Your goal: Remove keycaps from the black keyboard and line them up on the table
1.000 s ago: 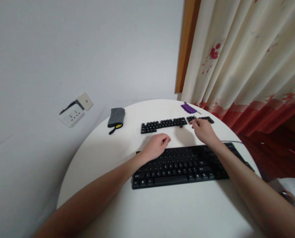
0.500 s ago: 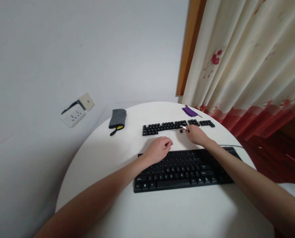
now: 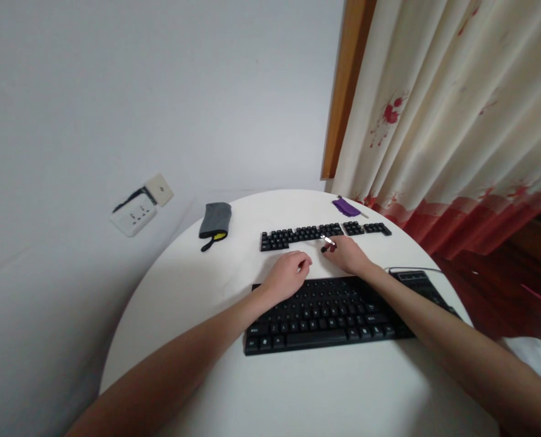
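Observation:
My right hand (image 3: 345,255) pinches a slim silver pen-like tool (image 3: 328,241) whose tip points left, toward the rows of loose black keycaps (image 3: 318,233). A single black keycap (image 3: 323,249) is just below the tool, by my fingertips; whether they touch it I cannot tell. My left hand (image 3: 288,274) rests over the upper left edge of the black keyboard (image 3: 318,338), its fingers loosely curled with nothing visible in them. Much of the keyboard's upper part shows no raised caps, while the lower rows have lettered keys. My right forearm hides part of its right side.
A grey pouch (image 3: 215,218) with a yellow patch and black loop lies at the left of the round white table (image 3: 161,315). A purple cloth item (image 3: 345,207) sits at the far right edge. The keyboard cable (image 3: 416,268) runs rightward. Wall and curtain border the table.
My right hand has moved a little left and nearer to me with the silver tool, and the single keycap has shifted left too. My left hand has barely moved.

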Demonstrator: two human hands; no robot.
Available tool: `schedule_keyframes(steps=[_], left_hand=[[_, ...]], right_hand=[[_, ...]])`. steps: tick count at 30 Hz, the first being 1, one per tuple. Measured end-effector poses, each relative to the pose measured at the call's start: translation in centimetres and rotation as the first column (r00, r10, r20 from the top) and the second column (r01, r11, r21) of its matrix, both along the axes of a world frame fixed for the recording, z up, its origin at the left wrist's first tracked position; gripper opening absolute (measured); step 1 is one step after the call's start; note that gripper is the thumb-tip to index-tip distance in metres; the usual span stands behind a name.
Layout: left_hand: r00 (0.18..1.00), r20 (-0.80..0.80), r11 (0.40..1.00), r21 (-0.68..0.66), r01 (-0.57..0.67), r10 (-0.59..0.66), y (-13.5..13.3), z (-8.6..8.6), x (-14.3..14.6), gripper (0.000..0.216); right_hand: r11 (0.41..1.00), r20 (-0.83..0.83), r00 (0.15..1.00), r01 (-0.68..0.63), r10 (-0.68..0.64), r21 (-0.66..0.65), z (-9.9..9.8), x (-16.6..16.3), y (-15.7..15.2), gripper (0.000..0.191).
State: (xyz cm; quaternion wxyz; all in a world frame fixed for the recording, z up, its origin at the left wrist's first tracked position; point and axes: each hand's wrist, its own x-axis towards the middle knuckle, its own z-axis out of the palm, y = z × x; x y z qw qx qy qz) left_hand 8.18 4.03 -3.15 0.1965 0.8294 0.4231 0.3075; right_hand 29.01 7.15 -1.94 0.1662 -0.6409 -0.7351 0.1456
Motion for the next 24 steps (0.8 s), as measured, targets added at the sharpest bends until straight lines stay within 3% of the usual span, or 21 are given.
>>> schedule_keyframes(steps=[10,24], left_hand=[[0.999,0.008,0.998,-0.040,-0.050,0.050,0.3,-0.7,0.1,0.019],[0.994,-0.108,0.999,-0.040,-0.003,-0.002,0.1,0.5,0.3,0.019]], right_hand=[[0.987,-0.059,0.986,-0.155,0.157,0.038,-0.3,-0.8,-1.6,0.013],[0.968,-0.005,0.969,-0.245,0.246,0.045,-0.5,-1.3,-2.7,0.010]])
